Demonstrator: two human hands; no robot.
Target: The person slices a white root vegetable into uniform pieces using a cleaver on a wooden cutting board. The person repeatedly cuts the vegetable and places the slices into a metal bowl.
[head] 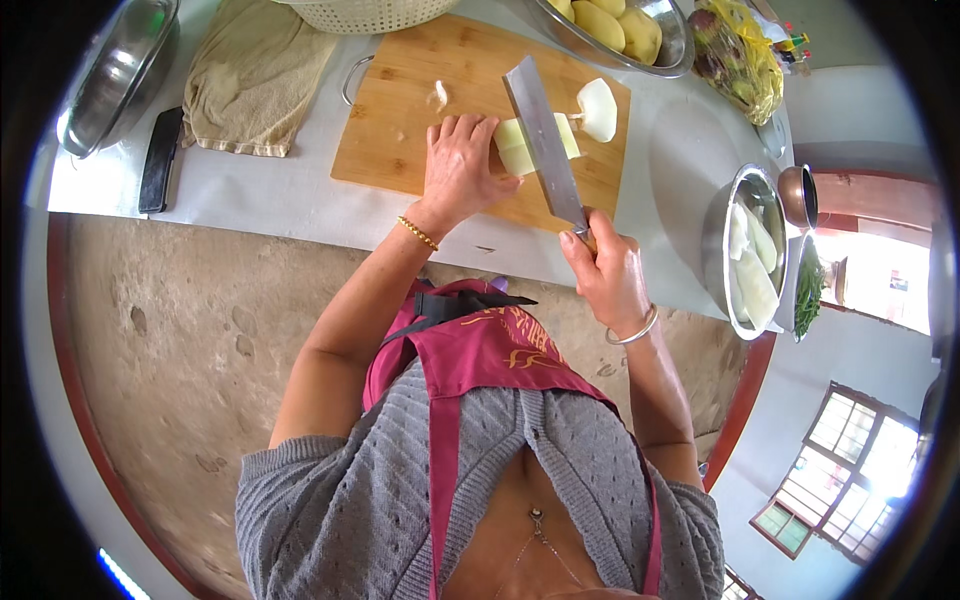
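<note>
My right hand (611,274) grips the handle of a Chinese cleaver (546,142). Its broad blade lies across a pale green vegetable piece (514,148), possibly winter melon or gourd, hiding part of it. On the left end of that piece, my left hand (463,165) holds it between thumb and fingers. Under both is a bamboo cutting board (405,142) with a metal loop handle. A white, rounded slice (598,110) rests on the board right of the blade. Small white scraps (440,93) lie near its upper left.
A steel bowl (679,56) of peeled potatoes and a perforated basket (367,15) stand beyond the board. To the right are a steel basin (739,319) of white slices and a bagged vegetable bundle (739,67). A cloth (247,82), phone (160,161) and metal basin (120,82) occupy the left.
</note>
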